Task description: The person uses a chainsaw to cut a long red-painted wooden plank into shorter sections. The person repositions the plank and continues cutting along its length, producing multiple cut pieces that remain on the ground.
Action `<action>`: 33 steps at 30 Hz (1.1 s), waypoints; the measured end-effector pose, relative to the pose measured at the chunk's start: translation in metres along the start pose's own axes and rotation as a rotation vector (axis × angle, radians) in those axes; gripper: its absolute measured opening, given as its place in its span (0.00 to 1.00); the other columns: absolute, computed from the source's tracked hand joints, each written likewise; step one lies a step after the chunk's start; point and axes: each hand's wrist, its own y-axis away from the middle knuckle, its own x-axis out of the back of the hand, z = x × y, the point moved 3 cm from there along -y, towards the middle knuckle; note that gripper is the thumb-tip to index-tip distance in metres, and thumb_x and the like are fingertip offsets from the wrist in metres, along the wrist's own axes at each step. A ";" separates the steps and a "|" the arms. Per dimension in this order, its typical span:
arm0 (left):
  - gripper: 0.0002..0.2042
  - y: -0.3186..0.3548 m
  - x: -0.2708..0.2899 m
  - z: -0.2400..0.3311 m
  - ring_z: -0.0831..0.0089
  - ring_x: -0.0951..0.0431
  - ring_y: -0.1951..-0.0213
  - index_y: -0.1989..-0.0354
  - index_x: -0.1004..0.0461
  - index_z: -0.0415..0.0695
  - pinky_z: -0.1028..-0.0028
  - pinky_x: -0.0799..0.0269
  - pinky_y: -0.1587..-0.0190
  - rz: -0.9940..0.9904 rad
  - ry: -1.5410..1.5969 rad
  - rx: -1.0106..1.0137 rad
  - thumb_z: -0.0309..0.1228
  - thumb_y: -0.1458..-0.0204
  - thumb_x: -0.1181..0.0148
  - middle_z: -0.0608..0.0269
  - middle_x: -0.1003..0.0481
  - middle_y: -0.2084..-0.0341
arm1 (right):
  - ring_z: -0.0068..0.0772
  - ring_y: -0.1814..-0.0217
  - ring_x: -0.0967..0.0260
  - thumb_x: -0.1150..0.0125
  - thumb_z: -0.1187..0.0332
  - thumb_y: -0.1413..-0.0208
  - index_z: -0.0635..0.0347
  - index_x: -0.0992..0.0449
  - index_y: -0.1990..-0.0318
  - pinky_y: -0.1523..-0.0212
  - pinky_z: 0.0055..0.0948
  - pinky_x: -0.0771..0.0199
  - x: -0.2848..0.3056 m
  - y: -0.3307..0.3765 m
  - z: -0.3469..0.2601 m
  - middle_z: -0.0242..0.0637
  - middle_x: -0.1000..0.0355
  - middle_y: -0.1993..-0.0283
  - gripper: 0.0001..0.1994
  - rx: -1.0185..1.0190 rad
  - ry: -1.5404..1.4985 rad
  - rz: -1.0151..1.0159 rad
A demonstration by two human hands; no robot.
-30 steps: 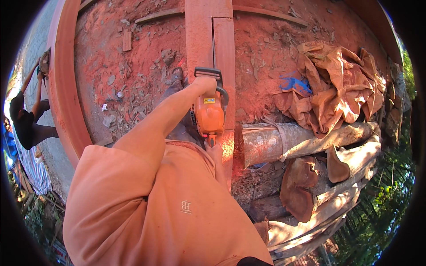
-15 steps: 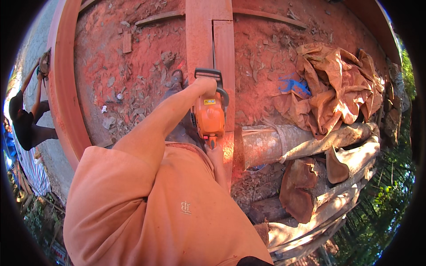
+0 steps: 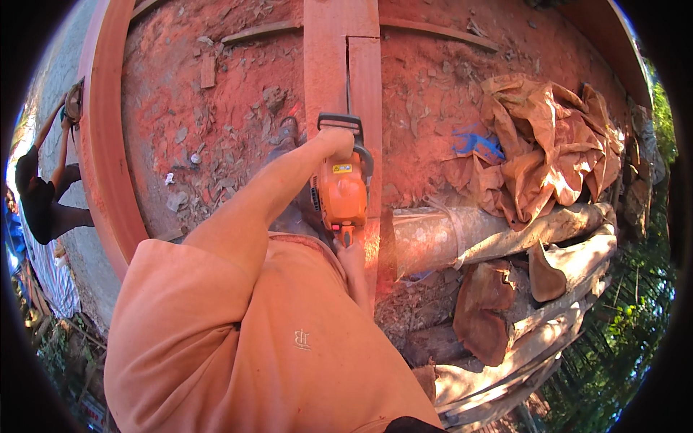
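Observation:
An orange chainsaw (image 3: 343, 196) rests over a long reddish timber beam (image 3: 326, 68). My left hand (image 3: 338, 141) is wrapped round its front handle, just behind the dark hand guard. At the saw's near end, my right hand (image 3: 351, 254) grips the rear handle, its fingers partly hidden by the saw and my shirt. The bar points away from me along a narrow dark cut (image 3: 348, 72) that runs lengthwise in the beam. Near the far end of this cut, a short line crosses the beam's right part. How deep the bar sits is hidden.
Brown logs (image 3: 426, 234) are piled at right, below a crumpled orange tarp (image 3: 541, 148) with a blue patch. Another long beam (image 3: 108, 144) curves along the left, where a person (image 3: 50, 191) in dark clothes holds a tool against it. Chips and leaves litter the reddish ground.
The picture has shifted very slightly. Both hands keep their grip, and the chainsaw stays at nearly the same place on the beam.

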 end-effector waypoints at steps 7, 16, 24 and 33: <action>0.13 0.008 0.006 0.006 0.52 0.18 0.56 0.66 0.16 0.38 0.58 0.22 0.55 -0.012 0.012 0.007 0.31 0.55 0.43 0.44 0.19 0.61 | 0.62 0.56 0.25 0.34 0.55 0.46 0.65 0.25 0.57 0.56 0.50 0.27 0.005 0.006 -0.001 0.58 0.23 0.62 0.20 -0.026 0.004 -0.025; 0.13 0.014 0.001 0.011 0.52 0.18 0.57 0.66 0.17 0.36 0.58 0.22 0.55 -0.015 0.061 0.000 0.32 0.54 0.43 0.42 0.19 0.61 | 0.63 0.57 0.25 0.34 0.56 0.46 0.66 0.26 0.58 0.57 0.51 0.27 0.009 0.019 -0.001 0.59 0.24 0.64 0.20 -0.036 -0.014 -0.011; 0.14 0.025 0.007 0.011 0.51 0.18 0.57 0.65 0.17 0.38 0.57 0.22 0.54 0.067 0.082 0.055 0.32 0.54 0.43 0.43 0.19 0.62 | 0.63 0.57 0.25 0.34 0.56 0.46 0.67 0.26 0.57 0.57 0.50 0.27 0.014 0.024 -0.015 0.60 0.24 0.64 0.21 -0.034 -0.020 0.034; 0.14 0.027 -0.009 0.014 0.51 0.18 0.56 0.65 0.17 0.39 0.57 0.22 0.54 0.039 0.061 0.064 0.33 0.55 0.43 0.44 0.19 0.61 | 0.62 0.58 0.25 0.32 0.57 0.47 0.67 0.25 0.59 0.59 0.49 0.27 -0.002 0.022 0.009 0.59 0.24 0.65 0.20 0.017 -0.035 0.043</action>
